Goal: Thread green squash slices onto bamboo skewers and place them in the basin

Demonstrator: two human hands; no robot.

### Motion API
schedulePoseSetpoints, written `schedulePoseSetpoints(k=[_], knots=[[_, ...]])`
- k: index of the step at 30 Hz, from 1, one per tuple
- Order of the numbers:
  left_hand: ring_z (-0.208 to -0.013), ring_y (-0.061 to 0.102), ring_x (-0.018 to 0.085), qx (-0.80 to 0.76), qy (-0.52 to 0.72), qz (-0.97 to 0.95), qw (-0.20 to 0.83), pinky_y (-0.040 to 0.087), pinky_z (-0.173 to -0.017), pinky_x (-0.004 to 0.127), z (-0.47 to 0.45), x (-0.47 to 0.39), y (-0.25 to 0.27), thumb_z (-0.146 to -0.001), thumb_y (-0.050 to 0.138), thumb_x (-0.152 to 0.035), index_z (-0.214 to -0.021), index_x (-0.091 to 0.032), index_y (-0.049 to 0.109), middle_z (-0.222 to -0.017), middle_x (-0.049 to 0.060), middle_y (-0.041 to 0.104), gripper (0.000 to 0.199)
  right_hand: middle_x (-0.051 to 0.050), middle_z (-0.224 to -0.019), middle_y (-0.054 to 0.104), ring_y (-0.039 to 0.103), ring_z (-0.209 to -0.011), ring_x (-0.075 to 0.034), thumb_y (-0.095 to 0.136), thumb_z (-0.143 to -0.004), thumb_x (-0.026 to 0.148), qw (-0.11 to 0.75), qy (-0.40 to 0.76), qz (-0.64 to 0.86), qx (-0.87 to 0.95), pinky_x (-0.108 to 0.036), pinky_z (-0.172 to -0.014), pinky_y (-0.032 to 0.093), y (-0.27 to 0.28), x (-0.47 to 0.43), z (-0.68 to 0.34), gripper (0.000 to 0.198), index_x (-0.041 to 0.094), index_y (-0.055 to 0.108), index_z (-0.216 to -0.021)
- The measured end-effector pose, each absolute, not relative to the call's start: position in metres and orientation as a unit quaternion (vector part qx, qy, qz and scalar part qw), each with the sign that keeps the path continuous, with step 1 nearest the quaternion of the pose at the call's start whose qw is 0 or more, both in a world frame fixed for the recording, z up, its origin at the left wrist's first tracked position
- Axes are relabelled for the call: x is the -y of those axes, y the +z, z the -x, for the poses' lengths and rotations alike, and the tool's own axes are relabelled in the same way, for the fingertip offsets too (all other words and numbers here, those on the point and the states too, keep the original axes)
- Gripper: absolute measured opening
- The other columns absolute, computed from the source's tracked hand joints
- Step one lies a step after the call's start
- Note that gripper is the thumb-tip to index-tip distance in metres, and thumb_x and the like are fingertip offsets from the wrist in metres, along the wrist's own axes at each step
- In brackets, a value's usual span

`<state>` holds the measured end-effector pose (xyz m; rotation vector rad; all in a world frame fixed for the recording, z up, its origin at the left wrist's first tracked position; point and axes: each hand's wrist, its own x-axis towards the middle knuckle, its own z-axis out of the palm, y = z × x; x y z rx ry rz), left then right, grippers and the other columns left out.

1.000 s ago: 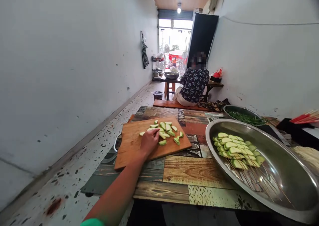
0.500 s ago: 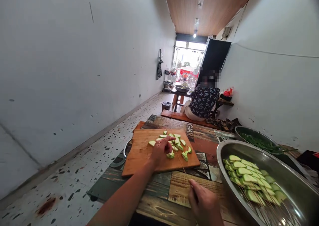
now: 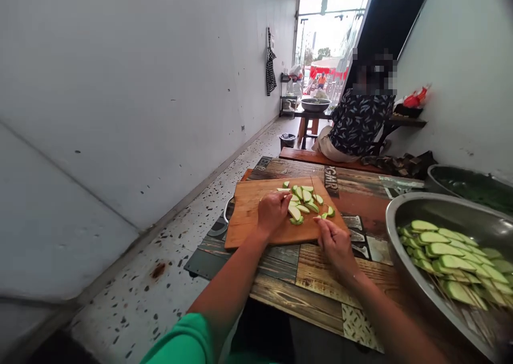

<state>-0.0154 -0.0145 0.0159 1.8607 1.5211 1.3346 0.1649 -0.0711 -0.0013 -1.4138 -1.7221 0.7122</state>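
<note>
On a wooden cutting board (image 3: 250, 214) lies a loose group of pale green-edged squash slices (image 3: 306, 195). My left hand (image 3: 274, 213) is closed over the board, at the left side of the slices. Near the board's front right part, my right hand (image 3: 335, 244) is closed too, its fingertips pinched together close to a few slices (image 3: 329, 212). What either hand holds is hidden or too thin to make out. To the right, a large steel basin (image 3: 395, 214) holds many slices on thin wooden skewers (image 3: 452, 252).
The board rests on a patterned wooden table (image 3: 276, 294). Behind the basin stands another bowl (image 3: 435, 172) with dark green contents. A person in a leaf-patterned shirt (image 3: 360, 121) sits on a bench (image 3: 298, 156) ahead, facing away. A white wall (image 3: 180, 113) runs along the left.
My right hand has moved from the table's front up to the board, beside the slices. The thin skewer it held is no longer distinct. My view has tilted down and turned left.
</note>
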Motion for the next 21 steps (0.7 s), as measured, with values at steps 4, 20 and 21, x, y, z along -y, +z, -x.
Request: schedulePoseSetpoints(k=[4, 20, 21], knots=[[-0.104, 0.052, 0.024, -0.564, 0.336, -0.746, 0.112, 0.038, -0.092, 0.036, 0.026, 0.011, 0.011, -0.077, 0.064, -0.041, -0.104, -0.021, 0.068, -0.108, 0.010, 0.062, 0.034, 0.004, -0.044, 0.048, 0.050, -0.044, -0.016, 0.035, -0.090, 0.043, 0.420, 0.331, 0.584, 0.611, -0.025, -0.050, 0.038, -0.012, 0.066, -0.174, 0.050, 0.009, 0.059, -0.116], [-0.061, 0.055, 0.012, -0.527, 0.406, -0.616, 0.422, 0.044, -0.061, 0.024, 0.015, 0.016, 0.015, -0.072, 0.067, -0.037, -0.089, -0.018, 0.061, -0.072, 0.000, 0.062, 0.026, -0.009, -0.090, 0.072, 0.066, -0.072, -0.019, 0.041, -0.084, 0.023, 0.438, 0.230, 0.551, 0.672, -0.026, -0.065, 0.048, -0.021, 0.073, -0.164, 0.040, 0.011, 0.064, -0.115], [-0.059, 0.056, 0.011, -0.512, 0.440, -0.557, 0.484, 0.045, -0.060, 0.024, 0.016, 0.014, 0.014, -0.072, 0.067, -0.036, -0.092, -0.017, 0.061, -0.072, 0.001, 0.063, 0.028, -0.009, -0.089, 0.072, 0.066, -0.072, -0.019, 0.041, -0.084, 0.023, 0.444, 0.221, 0.540, 0.680, -0.027, -0.064, 0.048, -0.020, 0.075, -0.163, 0.040, 0.011, 0.064, -0.115]])
